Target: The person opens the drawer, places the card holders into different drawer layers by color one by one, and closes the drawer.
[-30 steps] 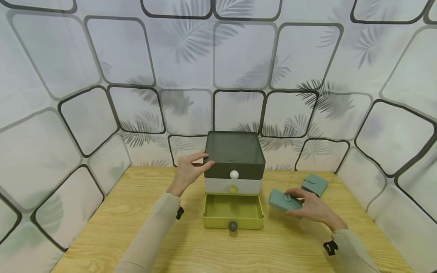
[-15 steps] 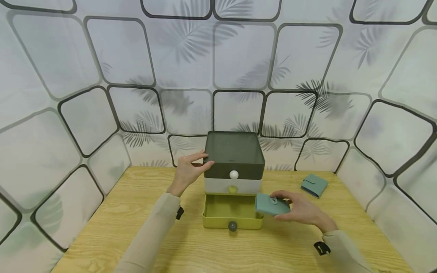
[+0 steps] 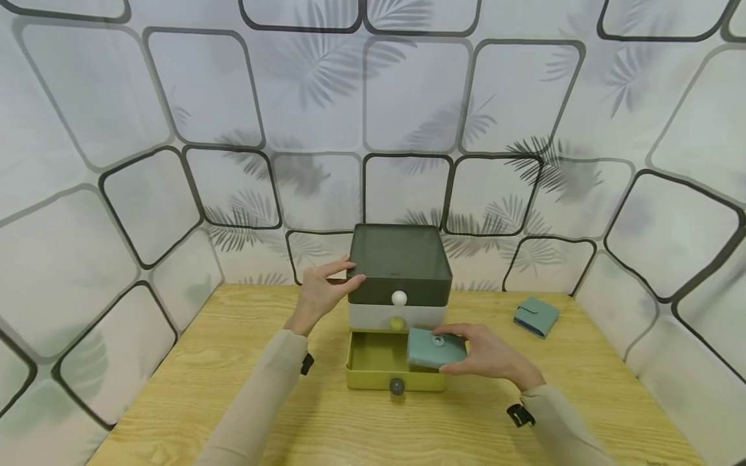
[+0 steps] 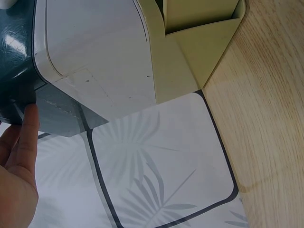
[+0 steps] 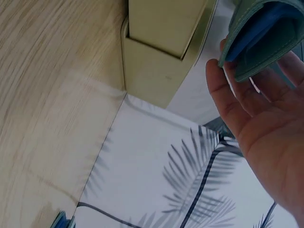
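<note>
My right hand pinches a teal wallet with a round snap over the right part of the pulled-out yellow-green bottom drawer. Seen from the right wrist, the wallet has a blue inside and the fingertips lie along its edge. My left hand touches the dark green top tier of the small drawer box near its front left corner. In the left wrist view, straight fingers rest against the side of that tier. The drawer's floor beneath the wallet is hidden.
A second teal wallet lies on the wooden table, right of the box. The white middle drawer is closed, with a yellow-green knob. A patterned backdrop stands behind and at both sides.
My right hand has carried the wallet left, from beside the drawer to above its right part. My left hand has stayed at the box's corner. The drawer and second wallet have not moved.
</note>
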The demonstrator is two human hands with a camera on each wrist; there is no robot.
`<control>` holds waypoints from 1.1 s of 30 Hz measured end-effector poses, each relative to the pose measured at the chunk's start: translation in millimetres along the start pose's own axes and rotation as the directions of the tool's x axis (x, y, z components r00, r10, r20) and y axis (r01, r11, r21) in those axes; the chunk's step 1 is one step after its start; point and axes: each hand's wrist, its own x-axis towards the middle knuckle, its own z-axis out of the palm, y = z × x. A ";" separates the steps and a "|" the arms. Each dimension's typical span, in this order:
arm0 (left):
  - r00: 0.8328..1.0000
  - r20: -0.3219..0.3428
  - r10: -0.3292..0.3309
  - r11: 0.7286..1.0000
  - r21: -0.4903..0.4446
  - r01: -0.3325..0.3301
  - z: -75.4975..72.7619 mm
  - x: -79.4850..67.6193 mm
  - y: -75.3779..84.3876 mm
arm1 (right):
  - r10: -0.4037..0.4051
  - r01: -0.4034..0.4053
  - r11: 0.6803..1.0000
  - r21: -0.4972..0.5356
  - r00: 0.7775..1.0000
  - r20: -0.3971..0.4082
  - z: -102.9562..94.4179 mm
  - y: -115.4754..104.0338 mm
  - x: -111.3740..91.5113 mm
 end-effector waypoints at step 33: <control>1.000 -0.002 -0.010 1.000 -0.005 0.010 0.3 -1.5 1.8 | -0.062 0.066 0.976 -0.207 0.998 0.026 39.9 -39.5 44.0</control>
